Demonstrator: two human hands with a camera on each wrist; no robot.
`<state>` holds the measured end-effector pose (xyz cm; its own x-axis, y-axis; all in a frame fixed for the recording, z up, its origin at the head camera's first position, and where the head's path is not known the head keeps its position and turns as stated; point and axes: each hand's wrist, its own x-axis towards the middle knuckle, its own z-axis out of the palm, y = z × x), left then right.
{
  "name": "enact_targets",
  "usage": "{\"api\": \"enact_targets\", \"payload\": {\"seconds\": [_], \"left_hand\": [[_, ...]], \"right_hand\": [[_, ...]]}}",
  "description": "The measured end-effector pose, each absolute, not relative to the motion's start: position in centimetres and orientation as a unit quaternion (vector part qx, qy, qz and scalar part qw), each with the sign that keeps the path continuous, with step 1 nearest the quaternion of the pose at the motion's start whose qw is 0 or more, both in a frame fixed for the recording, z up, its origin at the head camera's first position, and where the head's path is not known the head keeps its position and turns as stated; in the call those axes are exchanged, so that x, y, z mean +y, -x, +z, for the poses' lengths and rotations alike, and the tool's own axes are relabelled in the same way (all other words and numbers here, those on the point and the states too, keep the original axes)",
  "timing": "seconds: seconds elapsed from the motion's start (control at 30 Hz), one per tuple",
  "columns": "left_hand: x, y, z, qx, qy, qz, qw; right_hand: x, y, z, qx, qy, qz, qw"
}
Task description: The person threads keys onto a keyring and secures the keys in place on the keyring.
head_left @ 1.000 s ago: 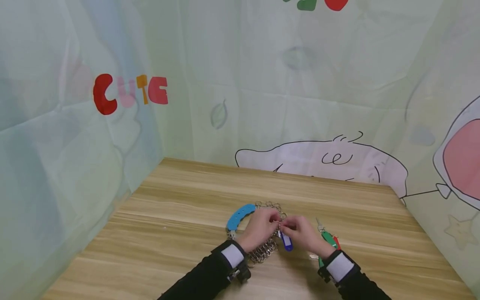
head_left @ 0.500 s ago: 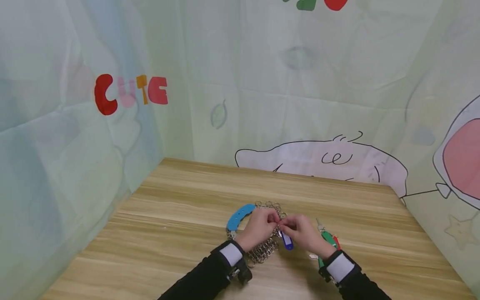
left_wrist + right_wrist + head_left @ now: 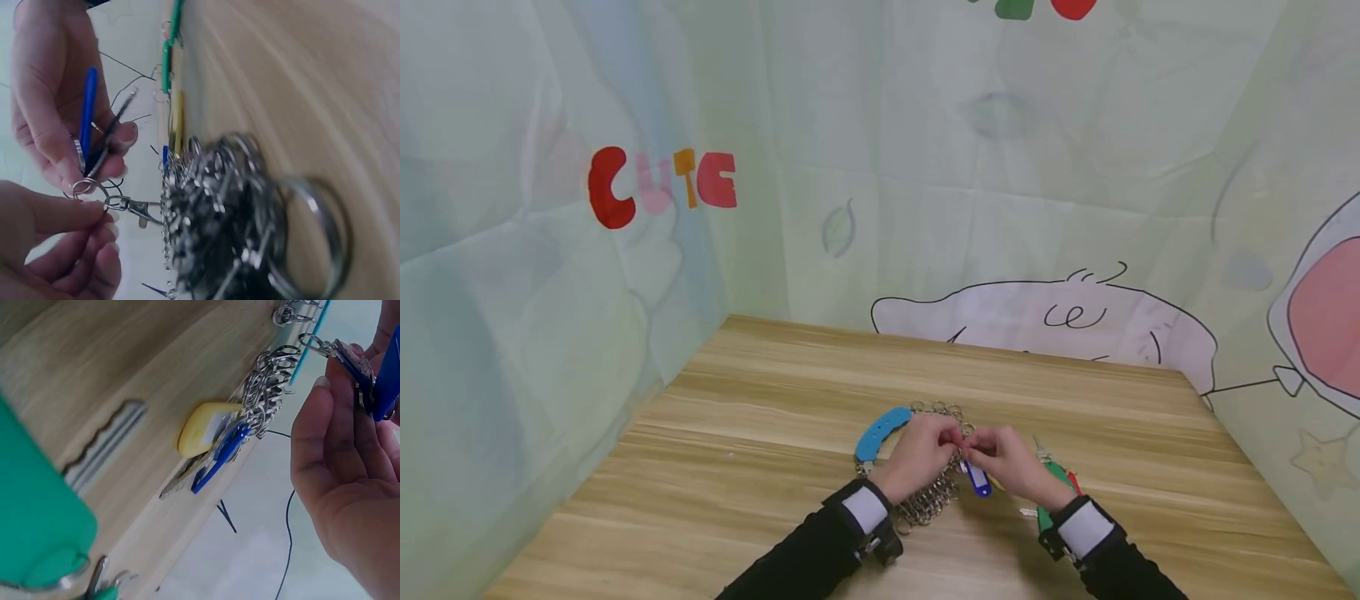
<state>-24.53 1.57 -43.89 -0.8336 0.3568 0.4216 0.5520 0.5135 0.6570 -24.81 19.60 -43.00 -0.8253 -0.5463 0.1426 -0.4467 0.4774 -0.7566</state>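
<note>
My left hand (image 3: 917, 457) pinches a small key ring (image 3: 90, 186) between thumb and fingers. From that ring a swivel clasp (image 3: 128, 205) runs to a heap of linked metal rings (image 3: 931, 500). My right hand (image 3: 1009, 468) meets it fingertip to fingertip and pinches the same ring. A blue key tag (image 3: 389, 378) and a key (image 3: 115, 131) lie against its fingers. Beside the rings on the table, the right wrist view shows a yellow key tag (image 3: 203, 430) and another blue tag (image 3: 222, 459). In the head view, the hands cover most of the ring.
A curved blue plastic piece (image 3: 880, 435) joins the ring heap at its left. Green key tags (image 3: 1057, 477), a red tag (image 3: 1073, 482) and keys lie near the right wrist on the wooden table (image 3: 760, 500). Printed cloth (image 3: 880, 167) hangs behind and at the sides.
Both hands keep their pinch and stay almost in place. My right hand has shifted slightly; the blue tag below it has tilted a little, and a yellow edge now shows beside it.
</note>
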Motion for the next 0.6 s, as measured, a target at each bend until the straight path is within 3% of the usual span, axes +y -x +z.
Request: {"api": "enact_targets", "payload": {"seconds": [0.27,0.6], "left_hand": [[1.5,24.72,-43.63,-0.858,0.205,-0.466,0.062],[1.45,24.42,-43.58,-0.858,0.236,-0.447,0.089]], "right_hand": [[19.48,24.88,-42.79,0.861,0.29,-0.413,0.068],[19.67,24.69,-42.45,0.855,0.281,-0.428,0.078]]}}
